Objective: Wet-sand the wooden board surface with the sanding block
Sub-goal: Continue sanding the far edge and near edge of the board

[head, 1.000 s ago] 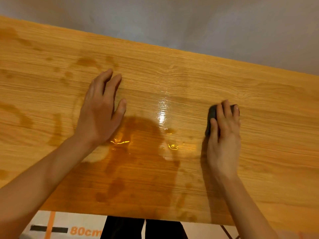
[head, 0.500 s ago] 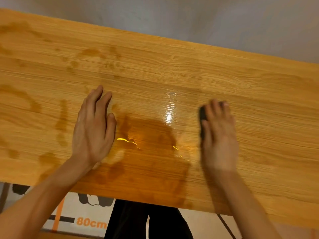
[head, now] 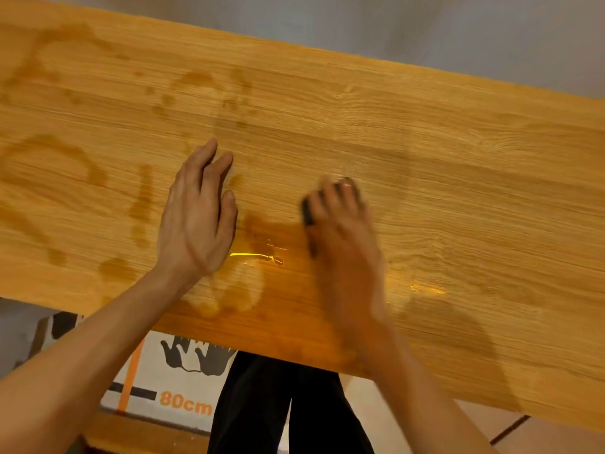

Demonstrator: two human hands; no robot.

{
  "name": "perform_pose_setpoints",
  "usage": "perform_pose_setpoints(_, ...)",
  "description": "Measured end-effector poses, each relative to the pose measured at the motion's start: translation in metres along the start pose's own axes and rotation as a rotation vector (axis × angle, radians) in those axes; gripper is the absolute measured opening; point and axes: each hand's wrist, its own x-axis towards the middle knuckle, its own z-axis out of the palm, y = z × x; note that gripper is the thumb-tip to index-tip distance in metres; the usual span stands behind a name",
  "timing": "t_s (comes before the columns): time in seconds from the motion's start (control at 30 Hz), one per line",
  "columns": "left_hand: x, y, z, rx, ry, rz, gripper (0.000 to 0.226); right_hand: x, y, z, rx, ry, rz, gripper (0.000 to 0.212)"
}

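Standing close to the near edge of the wooden board [head: 425, 152], a person wears dark trousers [head: 284, 407]. On the floor by their legs lies a white sheet with an orange line and the print "80cm" [head: 185, 403] on it.

Both bare arms reach up over the board. The left hand [head: 196, 221] lies flat on the wood, palm down. Its fingers [head: 203, 162] are straight and close together, and they hold nothing.

Just to the right, a small shiny puddle of water [head: 262, 253] sits between the two hands. The wood around it is dark and wet.

The right hand [head: 340, 231] looks blurry. It rests on top of the dark sanding block [head: 307, 209], near the middle of the board. The fingers [head: 330, 198] bend over the block and grip it, pressing it down on the wet wood. Only the left side of the block peeks out from under the hand.

Farther away, the board has more dark wet marks, some like rings and some like streaks [head: 140, 204]. The right part of the board looks mostly dry and light.

Behind the far edge there is a plain grey wall [head: 425, 31].
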Motion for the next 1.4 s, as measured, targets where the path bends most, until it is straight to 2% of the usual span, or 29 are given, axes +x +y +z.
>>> perform_pose_setpoints(0.13,-0.001,0.001,0.0,-0.018,0.015,-0.003,0.049,-0.057,0.078,-0.034,0.157,0.224,0.433,0.044)
perform_pose_setpoints(0.23,-0.001,0.0,0.0,-0.016,0.022,0.003,0.048,-0.047,0.066,-0.028,0.229,0.334,0.559,0.043)
perform_pose_setpoints(0.37,0.0,-0.001,0.001,0.001,0.031,0.035,0.048,-0.059,0.0,0.001,0.211,0.333,0.398,0.042)
perform_pose_setpoints(0.47,0.0,0.001,0.001,0.014,0.048,0.007,0.047,-0.108,-0.04,0.018,0.152,0.217,0.277,0.044)
perform_pose_setpoints(0.57,0.001,0.004,0.0,0.002,0.054,0.015,0.046,-0.113,-0.006,-0.001,0.21,0.073,0.052,0.044)
perform_pose_setpoints(0.6,0.002,0.004,0.0,0.009,0.051,0.016,0.046,-0.107,0.013,-0.009,0.234,0.041,0.03,0.042)
perform_pose_setpoints(0.63,0.003,0.003,0.0,0.021,0.046,0.011,0.047,-0.097,0.033,-0.017,0.269,0.055,0.079,0.042)
perform_pose_setpoints(0.7,0.003,0.001,0.0,0.047,0.036,0.007,0.048,-0.071,0.064,-0.03,0.333,0.193,0.296,0.041)
perform_pose_setpoints(0.8,0.002,0.0,-0.001,0.065,0.039,0.032,0.048,-0.062,0.05,-0.017,0.344,0.413,0.54,0.039)
perform_pose_setpoints(0.87,0.001,0.0,-0.001,0.062,0.027,0.041,0.049,-0.085,0.008,0.003,0.35,0.428,0.522,0.039)
perform_pose_setpoints(0.97,0.001,0.0,-0.002,0.058,0.023,0.047,0.049,-0.137,-0.043,0.025,0.309,0.28,0.277,0.042)
perform_pose_setpoints(1.07,0.001,0.001,-0.003,0.046,0.011,0.044,0.048,-0.136,-0.012,0.008,0.276,0.136,0.089,0.041)
perform_pose_setpoints(1.13,0.001,0.0,-0.002,0.046,0.009,0.04,0.048,-0.106,0.02,-0.006,0.27,0.183,0.201,0.04)
perform_pose_setpoints(1.2,0.002,-0.002,-0.002,0.046,0.011,0.049,0.048,-0.071,0.04,-0.016,0.277,0.335,0.428,0.039)
perform_pose_setpoints(1.27,0.001,-0.002,-0.003,0.043,-0.001,0.046,0.048,-0.051,0.031,-0.013,0.279,0.456,0.601,0.038)
perform_pose_setpoints(1.33,0.001,-0.001,-0.005,0.032,-0.019,0.043,0.049,-0.06,-0.007,0.005,0.294,0.473,0.55,0.037)
perform_pose_setpoints(1.4,0.0,0.0,-0.005,0.02,-0.026,0.04,0.049,-0.092,-0.059,0.026,0.286,0.381,0.355,0.038)
